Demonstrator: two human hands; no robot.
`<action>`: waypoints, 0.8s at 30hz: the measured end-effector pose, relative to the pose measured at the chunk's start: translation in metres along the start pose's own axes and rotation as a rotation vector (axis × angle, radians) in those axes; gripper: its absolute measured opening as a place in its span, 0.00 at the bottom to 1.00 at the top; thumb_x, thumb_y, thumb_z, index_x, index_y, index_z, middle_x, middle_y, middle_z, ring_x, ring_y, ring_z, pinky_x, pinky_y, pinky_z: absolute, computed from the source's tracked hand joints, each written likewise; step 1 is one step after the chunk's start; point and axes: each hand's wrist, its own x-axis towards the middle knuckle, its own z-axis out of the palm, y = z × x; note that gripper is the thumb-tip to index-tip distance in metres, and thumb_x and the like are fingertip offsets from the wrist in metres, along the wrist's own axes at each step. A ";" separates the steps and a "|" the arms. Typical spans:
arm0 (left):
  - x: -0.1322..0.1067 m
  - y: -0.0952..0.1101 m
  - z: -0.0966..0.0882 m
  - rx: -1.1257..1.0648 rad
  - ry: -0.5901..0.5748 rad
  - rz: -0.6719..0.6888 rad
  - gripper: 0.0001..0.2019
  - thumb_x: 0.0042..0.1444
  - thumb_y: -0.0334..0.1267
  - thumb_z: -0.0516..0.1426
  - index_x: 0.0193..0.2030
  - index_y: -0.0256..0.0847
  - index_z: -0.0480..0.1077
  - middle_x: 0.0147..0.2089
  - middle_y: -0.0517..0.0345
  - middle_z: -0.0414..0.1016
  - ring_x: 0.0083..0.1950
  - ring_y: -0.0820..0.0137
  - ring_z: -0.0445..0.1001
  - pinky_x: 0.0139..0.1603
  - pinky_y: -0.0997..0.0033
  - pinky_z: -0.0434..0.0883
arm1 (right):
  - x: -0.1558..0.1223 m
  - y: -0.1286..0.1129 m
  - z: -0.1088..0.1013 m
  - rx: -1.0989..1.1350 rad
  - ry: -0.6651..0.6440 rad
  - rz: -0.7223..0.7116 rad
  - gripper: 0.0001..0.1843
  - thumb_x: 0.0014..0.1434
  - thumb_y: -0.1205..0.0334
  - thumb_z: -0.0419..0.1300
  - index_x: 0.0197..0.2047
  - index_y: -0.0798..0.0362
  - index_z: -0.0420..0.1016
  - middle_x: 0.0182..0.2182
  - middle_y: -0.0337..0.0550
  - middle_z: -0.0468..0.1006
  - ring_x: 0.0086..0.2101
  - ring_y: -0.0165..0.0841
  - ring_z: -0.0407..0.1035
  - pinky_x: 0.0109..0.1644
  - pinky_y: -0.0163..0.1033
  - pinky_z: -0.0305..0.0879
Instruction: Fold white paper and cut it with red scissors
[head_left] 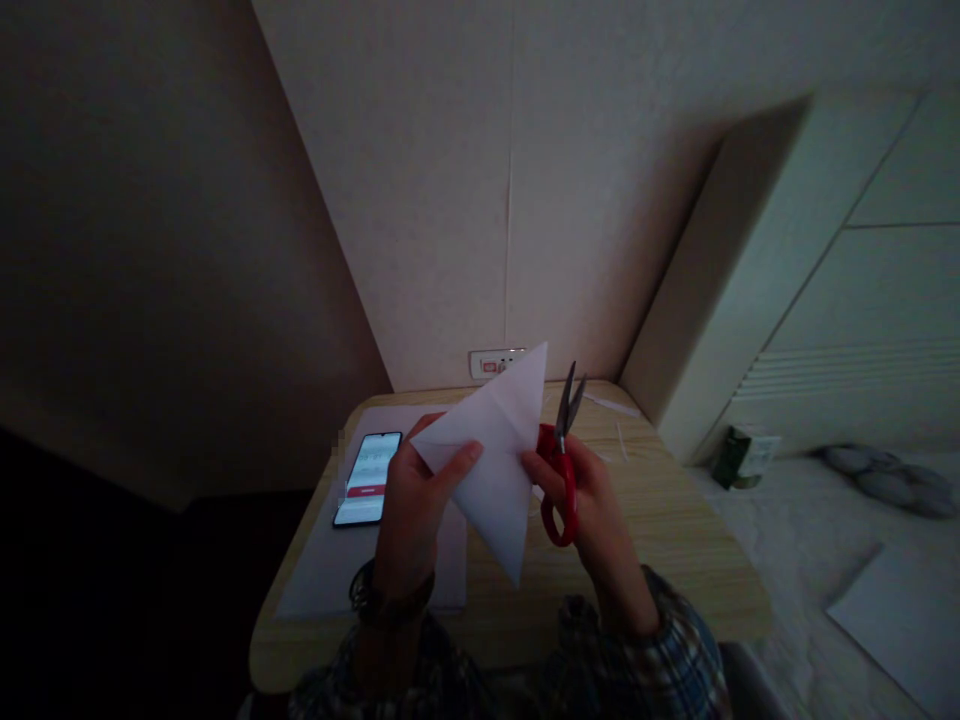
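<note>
A white sheet of paper folded into a triangle point(499, 430) is held up above the table between both hands. My left hand point(420, 485) grips its left corner, thumb on top and the other fingers hidden behind. At the triangle's right edge, my right hand point(589, 490) pinches the paper with its thumb. Red-handled scissors point(568, 480) also hang on that right hand, their blades slightly apart and pointing up, away from the paper.
A lit phone point(367, 478) lies on white paper sheets point(315, 575) at the left of the wooden table point(675, 560). Thin paper strips point(611, 404) lie at the back right. A wall socket point(487, 364) is behind. On the bed at right are a small green-and-white box point(745, 457) and another sheet point(900, 615).
</note>
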 end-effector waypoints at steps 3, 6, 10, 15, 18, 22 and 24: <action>0.000 -0.001 -0.001 0.011 -0.032 -0.016 0.12 0.44 0.34 0.65 0.36 0.42 0.71 0.31 0.65 0.76 0.30 0.75 0.71 0.31 0.79 0.68 | 0.000 0.001 0.001 -0.062 0.025 -0.017 0.10 0.52 0.58 0.60 0.25 0.52 0.65 0.20 0.32 0.62 0.23 0.28 0.57 0.26 0.32 0.54; -0.001 -0.002 0.000 0.021 -0.038 -0.023 0.11 0.44 0.35 0.65 0.36 0.42 0.71 0.31 0.65 0.76 0.30 0.75 0.71 0.31 0.79 0.68 | 0.001 0.001 0.000 -0.074 0.028 -0.020 0.10 0.52 0.57 0.59 0.25 0.52 0.65 0.20 0.33 0.63 0.22 0.28 0.56 0.25 0.32 0.53; -0.001 -0.002 -0.001 0.035 -0.020 -0.028 0.11 0.43 0.36 0.65 0.34 0.41 0.71 0.30 0.65 0.76 0.29 0.75 0.72 0.30 0.79 0.69 | 0.001 0.002 -0.001 -0.075 0.033 -0.012 0.10 0.51 0.56 0.60 0.25 0.52 0.66 0.20 0.33 0.63 0.22 0.28 0.56 0.24 0.32 0.53; -0.001 -0.003 -0.002 0.020 -0.033 -0.025 0.10 0.43 0.36 0.65 0.33 0.40 0.71 0.29 0.66 0.76 0.30 0.76 0.72 0.31 0.79 0.69 | 0.000 0.002 0.000 -0.059 0.045 0.008 0.10 0.50 0.56 0.60 0.26 0.52 0.66 0.20 0.32 0.63 0.22 0.27 0.56 0.25 0.32 0.52; 0.000 -0.003 -0.002 0.013 -0.018 -0.026 0.10 0.42 0.37 0.66 0.33 0.40 0.72 0.29 0.65 0.76 0.30 0.76 0.72 0.31 0.79 0.69 | 0.000 0.002 0.000 -0.058 0.048 0.005 0.10 0.50 0.57 0.61 0.25 0.52 0.65 0.20 0.32 0.62 0.22 0.27 0.55 0.25 0.32 0.52; 0.001 -0.004 -0.003 0.015 -0.004 -0.009 0.10 0.42 0.36 0.65 0.32 0.39 0.72 0.29 0.65 0.76 0.30 0.76 0.72 0.32 0.80 0.68 | 0.001 0.002 0.000 -0.044 0.062 0.002 0.10 0.50 0.57 0.61 0.25 0.52 0.65 0.20 0.32 0.62 0.22 0.27 0.55 0.25 0.32 0.52; 0.002 -0.004 -0.004 0.012 0.010 0.008 0.09 0.43 0.36 0.65 0.31 0.39 0.72 0.29 0.65 0.76 0.31 0.76 0.72 0.33 0.80 0.68 | 0.001 0.002 0.000 -0.032 0.071 0.003 0.11 0.49 0.57 0.62 0.24 0.52 0.65 0.20 0.32 0.62 0.22 0.27 0.56 0.26 0.33 0.53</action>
